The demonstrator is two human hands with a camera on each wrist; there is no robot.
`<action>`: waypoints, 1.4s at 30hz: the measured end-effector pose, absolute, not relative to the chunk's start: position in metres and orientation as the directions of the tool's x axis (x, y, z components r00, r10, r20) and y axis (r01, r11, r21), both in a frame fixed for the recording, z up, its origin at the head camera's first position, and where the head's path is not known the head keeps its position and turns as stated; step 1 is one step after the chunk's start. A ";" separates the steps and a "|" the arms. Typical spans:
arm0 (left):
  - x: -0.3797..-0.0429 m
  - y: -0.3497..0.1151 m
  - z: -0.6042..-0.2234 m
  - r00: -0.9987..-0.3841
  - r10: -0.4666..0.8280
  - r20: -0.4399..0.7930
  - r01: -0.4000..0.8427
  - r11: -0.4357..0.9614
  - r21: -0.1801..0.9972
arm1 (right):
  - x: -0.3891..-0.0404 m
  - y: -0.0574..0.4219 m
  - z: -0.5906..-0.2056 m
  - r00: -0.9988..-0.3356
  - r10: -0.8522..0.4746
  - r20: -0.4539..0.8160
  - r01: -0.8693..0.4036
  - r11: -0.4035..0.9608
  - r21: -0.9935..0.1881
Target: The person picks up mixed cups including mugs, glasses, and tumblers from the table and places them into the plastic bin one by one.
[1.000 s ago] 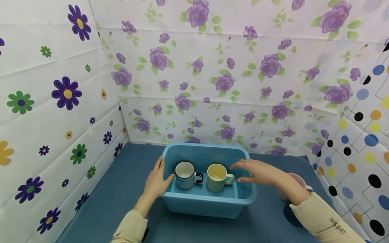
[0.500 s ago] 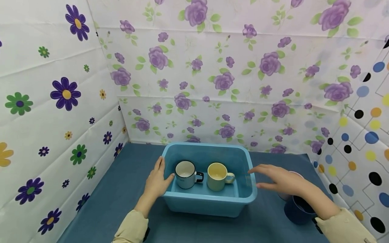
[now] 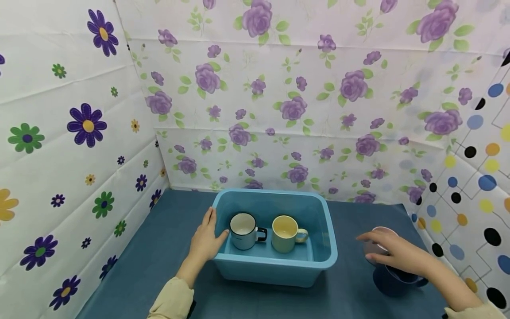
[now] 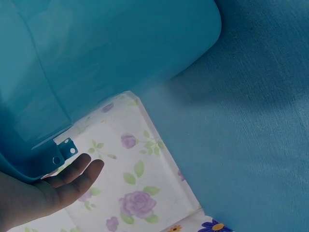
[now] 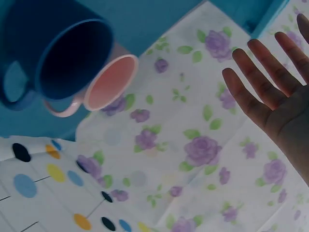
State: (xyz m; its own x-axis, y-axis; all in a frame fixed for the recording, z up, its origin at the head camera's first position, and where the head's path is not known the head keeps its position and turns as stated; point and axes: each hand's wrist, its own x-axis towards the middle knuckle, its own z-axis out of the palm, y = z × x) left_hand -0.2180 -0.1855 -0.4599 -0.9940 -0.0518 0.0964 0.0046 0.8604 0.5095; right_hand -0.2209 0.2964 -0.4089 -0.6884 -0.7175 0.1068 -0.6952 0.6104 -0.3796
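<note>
My left hand [image 3: 204, 239] holds the left rim of a light blue plastic tub [image 3: 271, 270], thumb over the inside and fingers on the outer side. In the left wrist view, two fingers [image 4: 77, 181] show under the tub's lip. Inside the tub stand a white-lined enamel mug [image 3: 243, 230] with black rim and handle, and a yellow mug [image 3: 284, 234], both upright. My right hand [image 3: 402, 253] hovers with spread fingers over a pink mug [image 3: 374, 249] and a navy mug [image 3: 392, 281]. The right wrist view shows the navy mug [image 5: 72, 58] in front of the pink mug [image 5: 113, 82], apart from the hand.
A dark blue cloth [image 3: 159, 266] covers the table. Floral sheets [image 3: 295, 133] stand as a wall behind, with a daisy-print sheet [image 3: 79, 177] on the left and a dotted sheet [image 3: 470, 212] on the right.
My right hand has moved right, from over the tub's right end to over the pink and navy mugs. My left hand stays on the tub's rim.
</note>
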 end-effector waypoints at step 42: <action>-0.218 -0.185 -0.461 -0.993 -0.056 0.103 0.004 0.860 0.510 | -0.214 0.387 -0.506 -0.890 -0.390 -0.235 -0.292 0.885 -0.364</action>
State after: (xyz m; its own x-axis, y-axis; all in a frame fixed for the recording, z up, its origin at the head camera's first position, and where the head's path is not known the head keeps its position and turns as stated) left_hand -0.2176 -0.1846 -0.4614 -0.9931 -0.0562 0.1029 0.0041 0.8603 0.5098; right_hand -0.2144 0.3865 -0.5061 -0.8902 -0.3904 -0.2349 -0.2920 0.8846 -0.3636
